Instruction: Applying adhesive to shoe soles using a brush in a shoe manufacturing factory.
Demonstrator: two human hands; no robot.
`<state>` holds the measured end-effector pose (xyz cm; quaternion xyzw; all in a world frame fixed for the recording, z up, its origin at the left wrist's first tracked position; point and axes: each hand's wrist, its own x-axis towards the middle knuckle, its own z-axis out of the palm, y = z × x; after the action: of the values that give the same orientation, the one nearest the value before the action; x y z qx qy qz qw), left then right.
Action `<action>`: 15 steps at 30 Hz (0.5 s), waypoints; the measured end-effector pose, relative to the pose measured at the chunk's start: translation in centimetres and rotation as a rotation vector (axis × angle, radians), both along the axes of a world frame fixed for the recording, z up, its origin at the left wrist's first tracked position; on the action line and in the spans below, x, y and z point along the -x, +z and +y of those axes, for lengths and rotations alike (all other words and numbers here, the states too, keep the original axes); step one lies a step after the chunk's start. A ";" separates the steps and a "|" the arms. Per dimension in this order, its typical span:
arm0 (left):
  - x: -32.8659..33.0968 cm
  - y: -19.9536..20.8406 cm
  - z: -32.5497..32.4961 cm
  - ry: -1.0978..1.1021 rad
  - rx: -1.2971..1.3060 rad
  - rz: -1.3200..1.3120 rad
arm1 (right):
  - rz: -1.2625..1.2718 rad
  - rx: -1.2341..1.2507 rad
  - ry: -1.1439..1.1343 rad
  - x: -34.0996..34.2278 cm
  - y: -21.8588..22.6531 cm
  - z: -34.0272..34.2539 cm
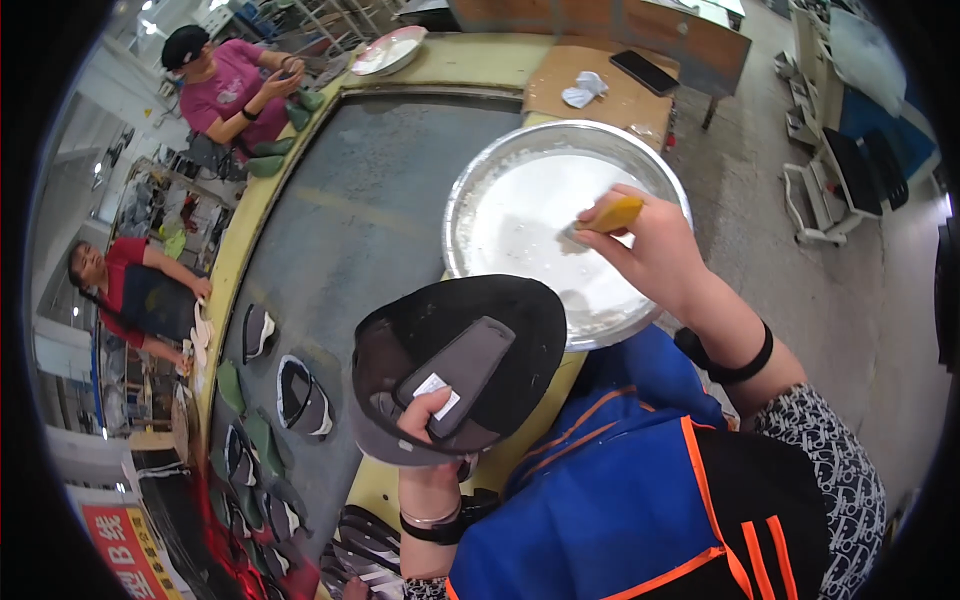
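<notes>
My left hand (pixel 430 482) is closed around a dark shoe upper (pixel 520 350), its thumb lying by a white label (pixel 437 392) on the grey tongue (pixel 465 375); its other fingers are mostly hidden beneath. The upper is held just left of and in front of a metal basin (pixel 468 190). My right hand (pixel 655 245) grips a brush (pixel 618 213) by its yellow handle. The brush's lower end points into the white liquid (pixel 535 195) in the basin; its tip is hard to make out.
Dark shoe uppers (pixel 305 397) and green shoe lasts (pixel 262 440) lie on the grey belt (pixel 400 150). Beyond the basin, cardboard (pixel 555 75) bears a phone (pixel 645 73) and crumpled white material (pixel 585 90). Two people (pixel 225 90) are across the belt. A chair (pixel 850 165) stands right.
</notes>
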<state>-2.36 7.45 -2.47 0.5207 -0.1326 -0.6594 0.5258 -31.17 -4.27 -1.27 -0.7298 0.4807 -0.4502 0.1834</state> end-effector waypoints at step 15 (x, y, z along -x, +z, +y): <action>2.5 1.0 -0.4 -0.074 0.033 -0.156 | 0.030 -0.073 0.183 -0.7 -0.1 -1.0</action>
<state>-4.90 7.09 -1.44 0.5564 -0.2032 -0.6335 0.4978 -30.46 -5.30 -1.36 -0.7701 0.4310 -0.4028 0.2429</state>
